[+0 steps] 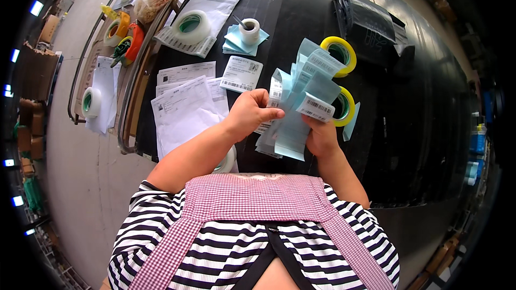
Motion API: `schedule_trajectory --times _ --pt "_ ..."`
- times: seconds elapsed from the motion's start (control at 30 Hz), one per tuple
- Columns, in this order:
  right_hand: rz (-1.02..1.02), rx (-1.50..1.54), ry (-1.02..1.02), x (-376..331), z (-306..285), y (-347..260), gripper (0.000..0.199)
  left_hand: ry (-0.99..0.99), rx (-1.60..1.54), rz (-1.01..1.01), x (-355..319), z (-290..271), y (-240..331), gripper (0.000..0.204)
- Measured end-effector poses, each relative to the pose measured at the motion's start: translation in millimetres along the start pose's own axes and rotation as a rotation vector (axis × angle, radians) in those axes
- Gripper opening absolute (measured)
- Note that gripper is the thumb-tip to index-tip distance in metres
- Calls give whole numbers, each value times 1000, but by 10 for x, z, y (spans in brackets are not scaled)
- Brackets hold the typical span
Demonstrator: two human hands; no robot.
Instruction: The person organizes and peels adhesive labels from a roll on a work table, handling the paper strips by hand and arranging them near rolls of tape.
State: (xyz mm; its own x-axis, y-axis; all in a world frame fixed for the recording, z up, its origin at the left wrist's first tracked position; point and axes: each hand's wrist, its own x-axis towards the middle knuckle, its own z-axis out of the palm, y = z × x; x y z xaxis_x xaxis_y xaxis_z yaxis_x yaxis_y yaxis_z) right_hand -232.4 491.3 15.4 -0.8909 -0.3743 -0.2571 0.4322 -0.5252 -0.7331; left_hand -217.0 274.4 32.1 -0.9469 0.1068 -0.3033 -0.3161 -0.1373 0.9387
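Observation:
A loose bunch of light blue strips of barcode labels (291, 134) fans out above the black table in front of me. My right hand (322, 135) grips the bunch from below, fingers closed round its lower right part. On the other side, my left hand (248, 113) is closed, its thumb and finger pinching the left edge of the strips. Part of the bunch hides the fingertips of my right hand. Just beyond the strips, two yellow-rimmed tape rolls stand, a far one (349, 56) and a nearer one (351, 108). A white printed label (241, 73) lies beyond my left hand.
Printed paper sheets (185, 110) lie to the left. Farther off are a clear tape roll (192, 28) and a small white roll (249, 33) on blue slips. Black plastic bags (371, 19) sit far right. A cart at left holds an orange tape dispenser (133, 45).

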Motion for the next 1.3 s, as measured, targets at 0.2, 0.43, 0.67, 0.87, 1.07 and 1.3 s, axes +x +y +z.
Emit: schedule_trajectory --times 0.2,0.43,0.67,0.87,1.07,1.3 --pt "89 -5 79 30 -59 -133 32 -55 -175 -22 -60 -119 164 16" --pt "41 52 12 3 -148 -380 36 2 -132 4 -40 -336 230 11" --pt "32 -445 -81 -182 -619 -636 37 430 1042 1125 -272 -480 613 26" --pt "125 -675 -212 -367 -537 -791 40 748 1379 1115 -288 -981 305 30" --pt "138 -763 -228 -411 -586 -794 40 969 1313 1052 -451 -1303 295 30" --pt "81 -729 -304 -415 -656 -741 39 1009 1201 1068 -543 -1285 360 32"
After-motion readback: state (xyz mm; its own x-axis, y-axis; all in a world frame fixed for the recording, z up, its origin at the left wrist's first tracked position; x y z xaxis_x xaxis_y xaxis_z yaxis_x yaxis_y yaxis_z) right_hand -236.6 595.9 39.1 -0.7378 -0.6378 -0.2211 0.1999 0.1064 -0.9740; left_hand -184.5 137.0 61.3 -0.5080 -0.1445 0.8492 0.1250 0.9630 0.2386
